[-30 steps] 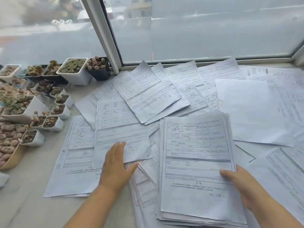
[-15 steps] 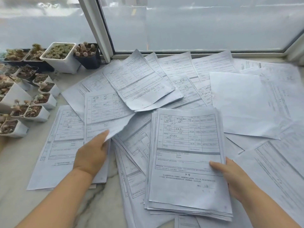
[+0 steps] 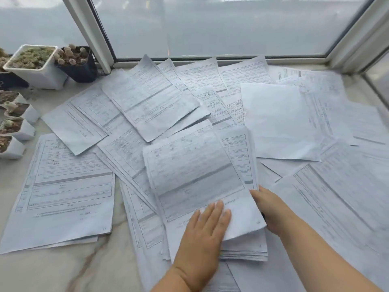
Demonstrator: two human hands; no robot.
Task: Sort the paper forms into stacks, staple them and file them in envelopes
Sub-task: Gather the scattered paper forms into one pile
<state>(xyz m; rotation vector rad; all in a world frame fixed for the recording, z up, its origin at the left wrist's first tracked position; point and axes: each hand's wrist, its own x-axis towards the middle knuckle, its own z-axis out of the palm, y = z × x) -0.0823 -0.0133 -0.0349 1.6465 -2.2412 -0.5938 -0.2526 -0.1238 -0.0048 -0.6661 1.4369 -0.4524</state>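
The fingers (image 3: pixel 212 211) of the left hand (image 3: pixel 202 234) are held straight and close together, laid flat on a single white printed form sheet (image 3: pixel 195 182) that is blurred with motion and bowed upward. Half a second ago this sheet was being lifted from the left pile; it is now brought across onto the thick stack of white printed forms (image 3: pixel 244 247) near the front edge. The right hand (image 3: pixel 271 209) is set against that stack's right edge, thumb on top; its other fingers are hidden beneath the paper, so a grip is judged likely but cannot be confirmed. One more form is thus being added, which suggests sorting is under way and stapling not yet begun. Around the stack, many loose white forms (image 3: pixel 151 106) are spread overlapping across the pale marble-patterned window ledge (image 3: pixel 63 268), with a second small pile (image 3: pixel 63 190) left of it. Small white and black pots of succulents (image 3: pixel 35 64) are lined along the left, below the window frame (image 3: pixel 92 32).
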